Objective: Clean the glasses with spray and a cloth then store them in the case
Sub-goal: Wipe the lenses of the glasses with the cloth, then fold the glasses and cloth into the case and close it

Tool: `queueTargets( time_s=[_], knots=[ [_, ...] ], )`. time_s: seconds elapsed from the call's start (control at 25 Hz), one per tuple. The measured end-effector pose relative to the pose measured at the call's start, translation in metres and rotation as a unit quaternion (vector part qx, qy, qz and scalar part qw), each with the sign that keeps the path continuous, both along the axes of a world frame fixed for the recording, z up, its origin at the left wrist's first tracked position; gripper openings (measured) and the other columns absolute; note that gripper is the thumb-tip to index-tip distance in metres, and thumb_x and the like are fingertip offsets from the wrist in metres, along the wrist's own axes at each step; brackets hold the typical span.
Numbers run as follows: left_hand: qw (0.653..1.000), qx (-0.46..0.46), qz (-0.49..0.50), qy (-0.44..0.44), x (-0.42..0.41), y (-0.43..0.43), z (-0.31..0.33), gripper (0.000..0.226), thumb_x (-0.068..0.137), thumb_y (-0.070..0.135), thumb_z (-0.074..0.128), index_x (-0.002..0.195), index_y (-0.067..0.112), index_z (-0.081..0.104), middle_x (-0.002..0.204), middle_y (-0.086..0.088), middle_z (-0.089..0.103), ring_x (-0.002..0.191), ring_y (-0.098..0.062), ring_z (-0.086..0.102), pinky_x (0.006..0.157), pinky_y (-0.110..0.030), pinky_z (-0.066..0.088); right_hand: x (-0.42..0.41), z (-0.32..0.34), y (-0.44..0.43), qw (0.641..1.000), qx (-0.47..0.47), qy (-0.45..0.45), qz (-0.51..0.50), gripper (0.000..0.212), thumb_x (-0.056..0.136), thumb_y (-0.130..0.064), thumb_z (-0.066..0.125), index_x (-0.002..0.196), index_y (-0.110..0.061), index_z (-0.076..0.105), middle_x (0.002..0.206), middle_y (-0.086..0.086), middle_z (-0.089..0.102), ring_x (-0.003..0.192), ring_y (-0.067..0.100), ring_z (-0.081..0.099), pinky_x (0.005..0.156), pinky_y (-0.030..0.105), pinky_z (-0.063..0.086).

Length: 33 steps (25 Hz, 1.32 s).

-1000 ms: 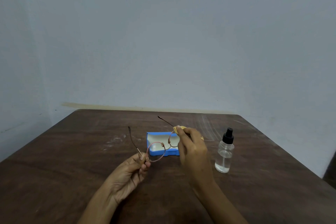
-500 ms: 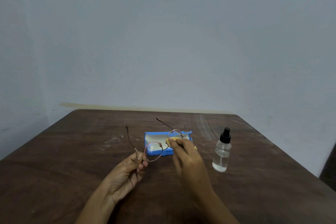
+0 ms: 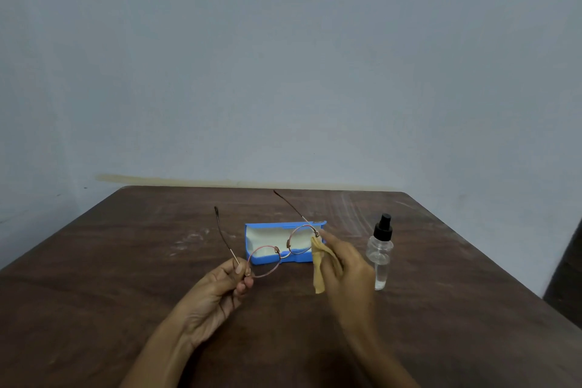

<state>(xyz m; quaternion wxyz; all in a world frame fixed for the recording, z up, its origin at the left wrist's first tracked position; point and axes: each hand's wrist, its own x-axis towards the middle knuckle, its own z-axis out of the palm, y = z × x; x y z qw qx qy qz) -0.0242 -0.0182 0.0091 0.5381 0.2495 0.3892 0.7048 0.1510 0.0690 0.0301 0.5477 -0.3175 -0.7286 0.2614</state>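
Two hands on one job, head view only: left hand (image 3: 217,287) pinches the glasses (image 3: 281,254) at their left hinge corner, thumb and fingertips clamped on the wire, likely so skin stays off the lenses and the frame stays steady for wiping. Temples are unfolded and point far. Glasses are held off the table (image 3: 126,261), in front of the open case (image 3: 248,241). Right hand (image 3: 346,268) has its fingers curled round the yellow cloth (image 3: 318,271), forefinger reaching to the right hinge. Cloth top appears to meet the right rim, loose tail hangs near. Step judged: wiping the right lens, storing not yet done. Case lies lid back, pale lining up, just far of the hands, ready to receive the frame. Spray bottle (image 3: 379,255) stands upright, cap on, just right of the right hand, within reach but out of the wipe path
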Motion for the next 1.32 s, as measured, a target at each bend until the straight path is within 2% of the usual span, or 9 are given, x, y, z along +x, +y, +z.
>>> queueTargets(
  time_s=[0.12,0.28,0.36,0.48,0.64,0.8,1.08,1.2,1.32],
  knots=[
    [0.999,0.012,0.004,0.044,0.004,0.0,0.002,0.006,0.071,0.01,0.054,0.069,0.007,0.059,0.053,-0.002,0.058,0.043,-0.003,0.053,0.042,-0.008,0.046,0.01,0.001,0.009,0.976,-0.197,0.081,0.046,0.028,0.085,0.004,0.054,0.104,-0.014,0.063,0.084,-0.005,0.066,0.077,0.012,0.061,0.059,0.01,0.047],
    [0.996,0.028,0.011,0.081,0.006,-0.001,0.003,0.004,0.073,0.009,0.052,0.073,0.006,0.054,0.053,0.001,0.058,0.046,-0.002,0.054,0.043,-0.008,0.046,0.018,0.004,0.016,0.829,-0.48,0.245,0.146,0.01,0.085,-0.003,0.057,0.093,-0.001,0.063,0.08,0.007,0.065,0.071,0.016,0.061,0.053,0.03,0.051],
    [0.995,0.031,0.014,0.089,0.007,0.0,0.002,0.006,0.077,0.007,0.05,0.073,0.006,0.053,0.054,0.002,0.058,0.047,-0.002,0.054,0.043,-0.008,0.046,0.022,0.004,0.018,0.778,-0.537,0.284,0.161,0.002,0.081,0.0,0.061,0.079,0.001,0.063,0.068,0.01,0.068,0.057,0.015,0.065,0.048,0.025,0.054],
    [0.994,0.03,0.015,0.102,0.006,0.001,0.0,0.009,0.081,0.006,0.048,0.073,0.006,0.053,0.054,0.002,0.058,0.046,-0.001,0.053,0.043,-0.008,0.045,0.03,0.001,0.019,0.814,-0.526,0.21,0.13,0.004,0.082,-0.004,0.062,0.078,-0.004,0.062,0.067,0.007,0.068,0.058,0.015,0.061,0.045,0.026,0.049],
    [0.992,0.029,0.014,0.118,0.006,0.002,-0.001,0.006,0.075,0.011,0.053,0.071,0.008,0.056,0.055,0.0,0.057,0.046,-0.001,0.051,0.044,-0.008,0.045,0.04,-0.001,0.015,0.904,-0.409,0.087,0.089,0.006,0.081,-0.015,0.067,0.086,-0.011,0.067,0.075,0.004,0.065,0.065,0.014,0.057,0.044,0.022,0.044],
    [0.99,0.029,0.013,0.14,0.007,0.002,-0.003,0.009,0.079,0.01,0.051,0.071,0.01,0.054,0.055,0.002,0.059,0.047,-0.001,0.051,0.045,-0.007,0.044,0.045,-0.002,0.019,0.954,-0.301,0.005,0.012,0.006,0.08,-0.016,0.068,0.086,-0.014,0.07,0.078,0.002,0.066,0.07,0.008,0.058,0.054,0.021,0.044],
    [0.963,0.039,0.033,0.264,0.013,0.002,-0.004,0.02,0.089,-0.001,0.044,0.072,0.005,0.052,0.053,0.002,0.057,0.045,0.0,0.047,0.045,-0.01,0.04,0.051,-0.024,0.04,0.931,-0.36,-0.033,-0.055,0.017,0.086,-0.012,0.061,0.101,-0.006,0.066,0.107,0.017,0.066,0.099,0.029,0.06,0.083,0.04,0.049],
    [0.947,0.036,0.029,0.317,0.017,0.001,-0.003,0.018,0.089,-0.001,0.044,0.074,0.004,0.052,0.053,0.002,0.058,0.047,-0.001,0.047,0.047,-0.011,0.04,0.056,-0.027,0.043,0.931,-0.35,-0.07,-0.072,0.018,0.086,-0.01,0.06,0.103,-0.007,0.066,0.105,0.013,0.066,0.094,0.023,0.059,0.075,0.032,0.048],
    [0.933,0.027,0.024,0.357,0.019,0.0,-0.002,0.017,0.089,0.001,0.045,0.075,0.003,0.054,0.057,0.002,0.057,0.049,-0.001,0.048,0.05,-0.012,0.042,0.062,-0.025,0.042,0.93,-0.346,-0.098,-0.081,0.02,0.085,-0.008,0.061,0.105,-0.007,0.065,0.094,0.008,0.063,0.064,0.017,0.06,0.056,0.028,0.052]
  ],
)
